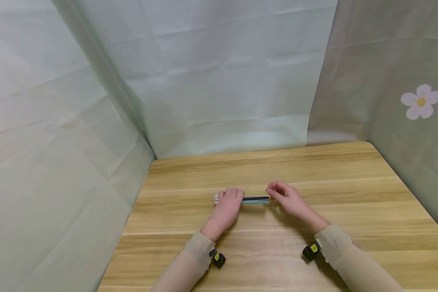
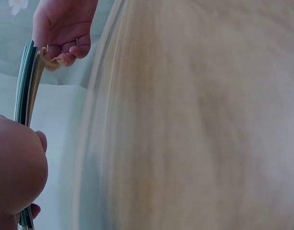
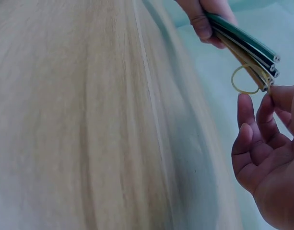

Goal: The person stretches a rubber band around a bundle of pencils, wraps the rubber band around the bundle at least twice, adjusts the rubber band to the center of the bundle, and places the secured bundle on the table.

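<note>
My left hand (image 1: 229, 206) grips a bundle of pencils (image 1: 256, 199) around its middle, above the table. Green, black and yellowish-brown pencils (image 3: 250, 37) show in the right wrist view, their flat cut ends towards my right hand. White tips stick out past the left hand at the other end. Between thumb and forefinger my right hand (image 1: 289, 199) pinches a thin yellow rubber band (image 3: 233, 78). The band's loop hangs at the pencils' ends, by the brown ones. Whether it goes around any pencil I cannot tell.
Both hands are over a wood-grain table (image 1: 190, 259). Pale green cloth walls (image 1: 222, 81) close it in at the back and sides, with a printed white flower (image 1: 421, 102) on the right one. Each sleeve cuff bears a small black wrist camera (image 1: 309, 252).
</note>
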The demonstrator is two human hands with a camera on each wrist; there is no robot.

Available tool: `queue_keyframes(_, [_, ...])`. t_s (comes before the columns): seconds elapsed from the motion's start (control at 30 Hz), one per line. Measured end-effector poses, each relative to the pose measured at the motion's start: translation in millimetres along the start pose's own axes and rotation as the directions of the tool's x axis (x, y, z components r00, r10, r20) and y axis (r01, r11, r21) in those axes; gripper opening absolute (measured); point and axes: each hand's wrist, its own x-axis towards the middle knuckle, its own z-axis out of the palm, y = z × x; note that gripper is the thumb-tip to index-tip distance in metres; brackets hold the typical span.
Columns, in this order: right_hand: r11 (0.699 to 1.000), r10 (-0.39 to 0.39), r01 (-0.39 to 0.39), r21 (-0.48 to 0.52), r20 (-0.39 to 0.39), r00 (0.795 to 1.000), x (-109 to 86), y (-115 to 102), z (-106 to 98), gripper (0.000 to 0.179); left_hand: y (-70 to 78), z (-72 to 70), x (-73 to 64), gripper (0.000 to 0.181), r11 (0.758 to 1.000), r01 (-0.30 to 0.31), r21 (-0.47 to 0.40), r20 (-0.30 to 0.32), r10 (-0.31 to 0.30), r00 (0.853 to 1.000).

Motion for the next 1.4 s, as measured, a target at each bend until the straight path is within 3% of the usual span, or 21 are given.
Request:
queue_keyframes(0.43, [0.997, -0.029, 0.027, 0.069, 0.032, 0.999, 1.6, -6, 0, 0.015, 1.4, -4.3, 3.1, 0.016, 0.998, 0.044, 0.046, -0.011, -0.043, 0.999])
queue_keyframes(0.67, [0.988, -0.131, 0.125, -0.089, -0.063, 0.989, -1.9, -7, 4, 0.006, 4.9, -6.9, 6.6, 0.011, 0.989, 0.106, 0.104, -0.013, -0.106, 0.994])
queue_keyframes(0.77, [0.954, -0.254, 0.226, -0.199, -0.125, 0.959, -2.8, -7, 9, 0.007, 6.4, -6.9, 6.6, 0.009, 0.985, 0.136, 0.102, -0.024, -0.134, 0.991])
queue_keyframes(0.87, [0.898, -0.385, 0.326, -0.295, -0.167, 0.908, -3.0, -6, 13, 0.013, 7.4, -7.3, 6.5, 0.011, 0.985, 0.159, 0.070, -0.031, -0.157, 0.987])
queue_keyframes(0.93, [0.861, -0.448, 0.374, -0.346, -0.167, 0.878, -2.7, -5, 15, 0.014, 7.8, -7.9, 6.8, 0.013, 0.985, 0.173, 0.030, -0.023, -0.172, 0.985])
queue_keyframes(1.0, [0.832, -0.483, 0.403, -0.381, -0.142, 0.864, -2.6, -4, 16, 0.013, 7.7, -8.6, 7.6, 0.014, 0.982, 0.190, -0.025, -0.020, -0.190, 0.982])
queue_keyframes(1.1, [0.821, -0.480, 0.407, -0.401, -0.098, 0.872, -2.8, -3, 18, 0.010, 6.9, -11.1, 9.0, 0.016, 0.974, 0.210, -0.090, -0.015, -0.212, 0.977])
queue_keyframes(1.27, [0.888, -0.384, 0.324, -0.327, -0.137, 0.913, -4.2, -2, 18, 0.009, 4.9, -15.9, 10.9, 0.018, 0.964, 0.233, -0.131, -0.002, -0.235, 0.972])
queue_keyframes(1.4, [0.900, -0.376, 0.324, -0.291, -0.143, 0.915, -4.6, -2, 16, 0.003, 2.9, -16.8, 11.3, 0.021, 0.956, 0.249, -0.154, 0.004, -0.252, 0.968])
